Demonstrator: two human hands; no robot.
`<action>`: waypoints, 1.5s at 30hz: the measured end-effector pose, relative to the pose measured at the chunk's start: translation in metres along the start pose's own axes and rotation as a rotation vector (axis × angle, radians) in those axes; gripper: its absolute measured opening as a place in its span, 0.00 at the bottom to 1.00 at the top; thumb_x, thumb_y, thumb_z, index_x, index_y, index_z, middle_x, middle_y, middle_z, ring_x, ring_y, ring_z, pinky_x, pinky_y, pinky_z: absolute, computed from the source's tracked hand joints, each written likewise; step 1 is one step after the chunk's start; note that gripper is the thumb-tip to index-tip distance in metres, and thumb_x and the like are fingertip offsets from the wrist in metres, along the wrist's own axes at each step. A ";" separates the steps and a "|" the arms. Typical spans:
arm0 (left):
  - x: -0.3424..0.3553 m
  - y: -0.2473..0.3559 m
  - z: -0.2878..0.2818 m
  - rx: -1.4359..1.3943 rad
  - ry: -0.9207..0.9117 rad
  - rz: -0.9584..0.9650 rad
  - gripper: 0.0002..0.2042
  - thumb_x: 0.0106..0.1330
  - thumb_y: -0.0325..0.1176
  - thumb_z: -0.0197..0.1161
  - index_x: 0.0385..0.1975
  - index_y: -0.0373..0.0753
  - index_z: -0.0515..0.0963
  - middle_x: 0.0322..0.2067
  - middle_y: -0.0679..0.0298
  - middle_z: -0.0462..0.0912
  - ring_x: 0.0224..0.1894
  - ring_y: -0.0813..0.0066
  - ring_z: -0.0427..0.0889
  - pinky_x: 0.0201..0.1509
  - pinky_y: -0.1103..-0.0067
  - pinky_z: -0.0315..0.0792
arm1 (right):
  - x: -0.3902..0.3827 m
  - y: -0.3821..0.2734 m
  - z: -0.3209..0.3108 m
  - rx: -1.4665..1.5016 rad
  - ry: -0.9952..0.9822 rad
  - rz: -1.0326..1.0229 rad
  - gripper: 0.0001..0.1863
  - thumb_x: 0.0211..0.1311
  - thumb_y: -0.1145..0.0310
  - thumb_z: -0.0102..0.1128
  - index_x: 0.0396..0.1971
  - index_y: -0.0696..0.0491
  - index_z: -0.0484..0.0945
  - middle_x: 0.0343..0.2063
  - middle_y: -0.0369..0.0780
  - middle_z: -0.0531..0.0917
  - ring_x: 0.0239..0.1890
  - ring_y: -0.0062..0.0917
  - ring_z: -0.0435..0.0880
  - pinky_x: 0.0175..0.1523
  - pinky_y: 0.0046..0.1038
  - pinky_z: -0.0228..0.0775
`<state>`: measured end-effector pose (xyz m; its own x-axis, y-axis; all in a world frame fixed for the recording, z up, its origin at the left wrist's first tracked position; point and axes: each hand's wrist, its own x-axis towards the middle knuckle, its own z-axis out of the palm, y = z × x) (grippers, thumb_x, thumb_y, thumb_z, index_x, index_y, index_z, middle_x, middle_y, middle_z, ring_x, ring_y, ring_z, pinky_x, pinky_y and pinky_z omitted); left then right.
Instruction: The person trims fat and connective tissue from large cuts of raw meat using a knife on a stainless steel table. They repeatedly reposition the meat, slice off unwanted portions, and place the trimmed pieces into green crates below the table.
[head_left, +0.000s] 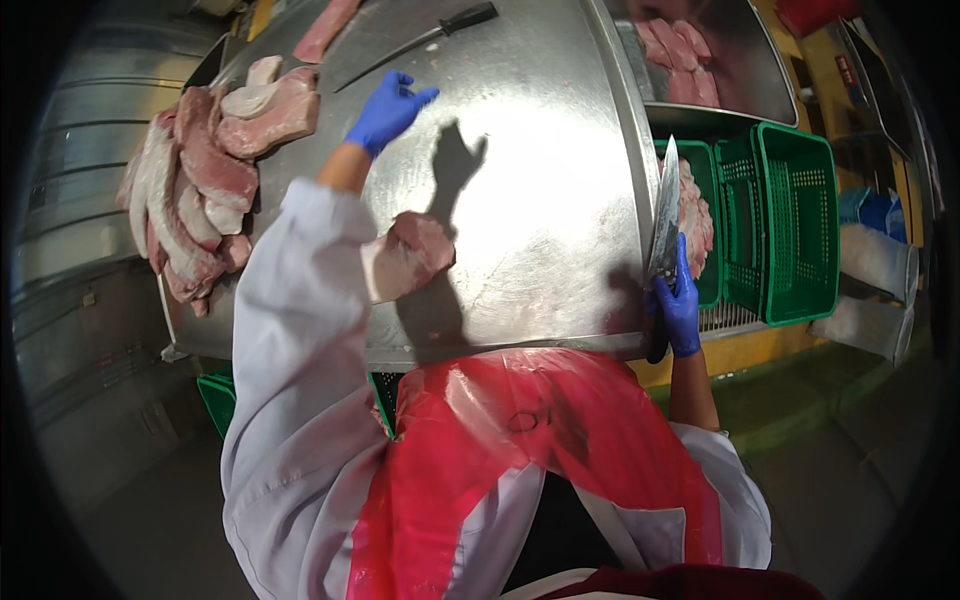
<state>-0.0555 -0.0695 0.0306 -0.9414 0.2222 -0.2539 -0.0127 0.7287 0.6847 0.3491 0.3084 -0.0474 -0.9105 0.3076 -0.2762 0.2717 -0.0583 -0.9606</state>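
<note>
My left hand [390,110], in a blue glove, reaches over the steel table [540,110], fingers apart and slightly bent, holding nothing. Just beyond it lie a sharpening steel with a black handle [463,19] and a strip of meat [322,30]. A cut of meat [410,258] lies on the table beside my left forearm, which partly covers it. My right hand [678,305], also gloved, grips a large knife [665,220] blade-up along the table's right edge, over a green crate with meat trimmings [693,215].
Several slabs of meat [210,170] are piled at the table's left. A steel tray [740,95] with pink pieces of meat [680,55] sits at the back right. An empty green basket [800,225] stands beside the filled crate. Another green crate [215,400] is below the left edge.
</note>
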 end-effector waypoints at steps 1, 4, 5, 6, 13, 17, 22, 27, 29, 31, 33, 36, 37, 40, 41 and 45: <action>0.035 -0.006 0.019 0.021 0.012 -0.068 0.40 0.62 0.55 0.72 0.62 0.26 0.69 0.52 0.44 0.82 0.53 0.57 0.82 0.60 0.68 0.74 | -0.001 -0.001 -0.006 -0.026 -0.034 0.115 0.45 0.65 0.83 0.54 0.80 0.47 0.48 0.49 0.33 0.77 0.33 0.11 0.72 0.37 0.16 0.70; 0.121 -0.004 0.080 0.214 0.116 -0.005 0.50 0.60 0.57 0.71 0.73 0.29 0.56 0.62 0.38 0.75 0.65 0.45 0.76 0.66 0.65 0.71 | -0.002 0.009 -0.006 -0.095 0.038 0.074 0.45 0.65 0.83 0.54 0.80 0.48 0.48 0.53 0.35 0.77 0.37 0.13 0.74 0.40 0.18 0.72; 0.141 0.007 0.098 0.225 0.152 -0.024 0.51 0.60 0.58 0.70 0.74 0.30 0.53 0.63 0.37 0.74 0.66 0.44 0.75 0.67 0.64 0.71 | -0.005 0.003 -0.003 -0.097 0.046 0.141 0.45 0.65 0.83 0.53 0.80 0.49 0.47 0.55 0.36 0.76 0.39 0.14 0.75 0.42 0.19 0.73; 0.163 0.012 0.113 0.232 0.192 -0.046 0.53 0.60 0.58 0.69 0.76 0.31 0.50 0.64 0.36 0.73 0.66 0.43 0.74 0.68 0.64 0.70 | -0.007 -0.004 -0.002 -0.101 0.054 0.190 0.45 0.65 0.84 0.53 0.80 0.49 0.47 0.57 0.38 0.76 0.41 0.16 0.76 0.44 0.20 0.73; 0.262 0.004 0.122 0.081 0.114 -0.320 0.48 0.65 0.69 0.51 0.73 0.31 0.60 0.66 0.38 0.71 0.69 0.44 0.71 0.72 0.62 0.64 | -0.028 -0.009 0.004 -0.112 0.129 0.297 0.46 0.65 0.84 0.54 0.80 0.43 0.49 0.24 0.33 0.79 0.23 0.14 0.73 0.31 0.22 0.72; 0.172 -0.024 0.159 0.275 0.054 -0.069 0.40 0.66 0.68 0.50 0.49 0.27 0.81 0.45 0.39 0.85 0.50 0.45 0.86 0.56 0.61 0.75 | -0.023 -0.016 0.013 -0.089 0.178 0.330 0.47 0.65 0.84 0.54 0.81 0.42 0.46 0.24 0.34 0.80 0.22 0.14 0.74 0.30 0.22 0.73; -0.081 -0.012 0.218 -0.466 0.205 0.078 0.18 0.63 0.27 0.59 0.52 0.36 0.64 0.33 0.50 0.80 0.31 0.48 0.81 0.40 0.60 0.74 | -0.006 0.028 0.016 -0.082 0.172 0.145 0.40 0.69 0.82 0.55 0.78 0.47 0.53 0.33 0.37 0.80 0.25 0.16 0.76 0.28 0.20 0.71; -0.233 -0.022 0.176 -0.163 -0.170 0.015 0.22 0.69 0.34 0.59 0.55 0.32 0.59 0.34 0.41 0.82 0.36 0.43 0.85 0.42 0.60 0.77 | -0.002 -0.033 0.053 -0.195 -0.217 0.232 0.48 0.65 0.79 0.56 0.81 0.40 0.43 0.30 0.35 0.80 0.24 0.15 0.75 0.29 0.20 0.70; -0.266 -0.034 0.170 -0.128 -0.326 0.018 0.19 0.71 0.37 0.58 0.52 0.32 0.64 0.33 0.41 0.83 0.36 0.40 0.84 0.42 0.57 0.77 | -0.019 -0.040 0.054 -0.374 -0.394 0.222 0.48 0.65 0.79 0.58 0.81 0.37 0.45 0.28 0.34 0.79 0.24 0.14 0.74 0.28 0.20 0.69; -0.288 -0.040 0.162 -0.073 -0.396 0.052 0.17 0.72 0.39 0.58 0.49 0.32 0.67 0.33 0.40 0.83 0.36 0.38 0.84 0.43 0.55 0.77 | -0.036 -0.050 0.052 -0.476 -0.552 0.270 0.48 0.64 0.79 0.58 0.80 0.36 0.48 0.28 0.34 0.79 0.24 0.14 0.73 0.29 0.22 0.69; -0.314 -0.042 0.155 -0.019 -0.377 0.094 0.16 0.73 0.40 0.57 0.47 0.32 0.70 0.34 0.40 0.83 0.38 0.37 0.84 0.43 0.54 0.76 | -0.062 -0.075 0.045 -0.514 -0.714 0.397 0.48 0.63 0.80 0.58 0.80 0.36 0.50 0.28 0.36 0.80 0.24 0.16 0.73 0.31 0.24 0.71; -0.335 -0.035 0.140 0.068 -0.383 0.097 0.17 0.71 0.39 0.56 0.48 0.31 0.69 0.35 0.37 0.83 0.37 0.35 0.83 0.44 0.50 0.76 | -0.074 -0.070 0.052 -0.640 -0.818 0.143 0.47 0.63 0.79 0.60 0.79 0.36 0.52 0.32 0.39 0.83 0.27 0.24 0.77 0.40 0.31 0.76; -0.338 -0.034 0.136 0.102 -0.391 0.122 0.17 0.71 0.40 0.57 0.47 0.30 0.69 0.34 0.37 0.83 0.37 0.35 0.83 0.43 0.51 0.76 | -0.064 -0.037 0.064 -0.671 -0.756 -0.184 0.46 0.64 0.77 0.59 0.79 0.35 0.53 0.33 0.40 0.84 0.28 0.26 0.79 0.42 0.33 0.77; -0.355 -0.031 0.127 0.117 -0.371 0.111 0.16 0.71 0.40 0.59 0.45 0.32 0.70 0.33 0.38 0.82 0.37 0.35 0.82 0.43 0.51 0.75 | 0.003 -0.046 0.135 -0.803 -0.515 -0.010 0.40 0.70 0.65 0.53 0.79 0.34 0.48 0.36 0.56 0.86 0.39 0.50 0.87 0.47 0.45 0.77; -0.358 -0.032 0.125 0.099 -0.356 0.110 0.15 0.71 0.39 0.58 0.45 0.31 0.70 0.33 0.37 0.82 0.37 0.33 0.81 0.43 0.50 0.74 | 0.033 -0.055 0.156 -0.803 -0.375 -0.108 0.42 0.70 0.64 0.53 0.80 0.34 0.45 0.32 0.58 0.84 0.36 0.54 0.85 0.45 0.47 0.77; -0.368 -0.022 0.089 -0.169 -0.439 -0.080 0.15 0.75 0.39 0.57 0.45 0.30 0.71 0.28 0.49 0.81 0.24 0.57 0.82 0.29 0.64 0.75 | 0.063 -0.053 0.172 -0.664 -0.301 -0.359 0.40 0.69 0.68 0.57 0.78 0.41 0.50 0.31 0.54 0.85 0.31 0.46 0.86 0.41 0.43 0.78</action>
<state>0.3210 -0.1094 0.0483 -0.7042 0.4491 -0.5498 -0.1682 0.6469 0.7438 0.2239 0.1677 -0.0193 -0.9964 -0.0735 -0.0416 -0.0109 0.5999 -0.8000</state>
